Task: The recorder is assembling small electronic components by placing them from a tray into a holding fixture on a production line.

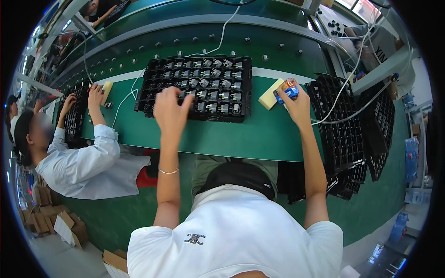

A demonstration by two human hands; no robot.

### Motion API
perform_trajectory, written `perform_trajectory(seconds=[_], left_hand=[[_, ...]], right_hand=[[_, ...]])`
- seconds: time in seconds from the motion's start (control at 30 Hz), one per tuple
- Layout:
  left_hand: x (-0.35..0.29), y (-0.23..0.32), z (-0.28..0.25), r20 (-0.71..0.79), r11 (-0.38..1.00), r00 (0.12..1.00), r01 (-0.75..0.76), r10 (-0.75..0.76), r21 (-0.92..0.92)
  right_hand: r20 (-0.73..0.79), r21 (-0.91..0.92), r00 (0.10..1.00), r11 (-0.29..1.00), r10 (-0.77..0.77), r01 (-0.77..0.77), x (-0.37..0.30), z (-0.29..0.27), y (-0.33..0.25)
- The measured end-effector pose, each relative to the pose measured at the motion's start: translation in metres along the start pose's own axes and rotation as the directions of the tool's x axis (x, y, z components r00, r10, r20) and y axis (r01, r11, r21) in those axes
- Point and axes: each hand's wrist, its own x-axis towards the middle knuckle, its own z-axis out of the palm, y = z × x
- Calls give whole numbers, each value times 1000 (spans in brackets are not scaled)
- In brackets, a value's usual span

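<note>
On the green table in front of me lies a black compartment tray [194,76] with rows of small grey and black parts that have metal pins [213,95]. My left hand [172,111] reaches over its near left cells, fingers bent downward and thumb spread away from them; nothing is plainly held in it. To the right of the tray, my right hand [298,104] is closed around a small blue and orange object [288,91], whose kind I cannot make out. That object is just beside a pale yellow block [270,94], partly overlapping it in view.
Stacked black trays [336,118] stand at the table's right end, with a pale hose [340,95] across them. Single small parts [265,58] are spaced along a green strip behind. A co-worker [81,162] handles another tray at left. A metal rail [185,28] spans the back.
</note>
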Motion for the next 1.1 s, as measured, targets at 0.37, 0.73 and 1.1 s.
perform_trajectory(seconds=[0.37, 0.73, 1.1], left_hand=[[12, -25, 21, 138, 985, 983, 100, -119, 138], [10, 6, 18, 144, 818, 953, 303, -267, -489], [-10, 33, 25, 363, 319, 920, 393, -149, -863]], right_hand=[[-160, -439, 976, 897, -145, 61, -3, 21, 18], [-180, -405, 972, 912, -152, 68, 0, 21, 24], [-200, -413, 971, 910, -130, 36, 65, 23, 42]])
